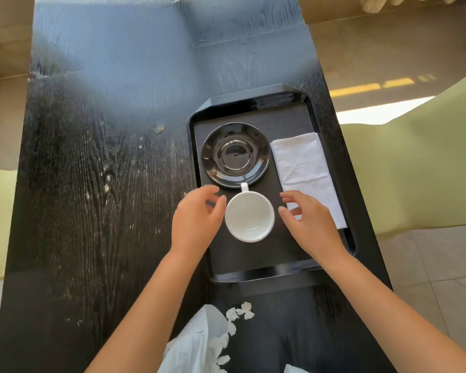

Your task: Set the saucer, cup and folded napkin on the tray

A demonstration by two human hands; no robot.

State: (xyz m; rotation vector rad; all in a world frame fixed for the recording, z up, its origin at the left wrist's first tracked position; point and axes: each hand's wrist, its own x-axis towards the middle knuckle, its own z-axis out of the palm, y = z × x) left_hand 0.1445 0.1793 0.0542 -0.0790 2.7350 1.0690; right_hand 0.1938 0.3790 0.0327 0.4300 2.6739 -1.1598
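A black tray (256,275) lies on the dark wooden table. On it rests a glossy black saucer (236,155) at the far left. A white cup (249,216) stands upright just in front of the saucer, its handle pointing toward the saucer's rim. A white folded napkin (304,168) lies along the tray's right side. My left hand (195,222) hovers at the cup's left side with fingers spread, a thumb close to the rim. My right hand (306,224) hovers at the cup's right, fingers apart, partly over the napkin's near corner. Neither hand grips anything.
The black table (92,197) stretches away to the left and far side of the tray. White lace-edged cloth (199,343) lies near the front edge. Pale green chair parts (414,170) flank the table on the right and left.
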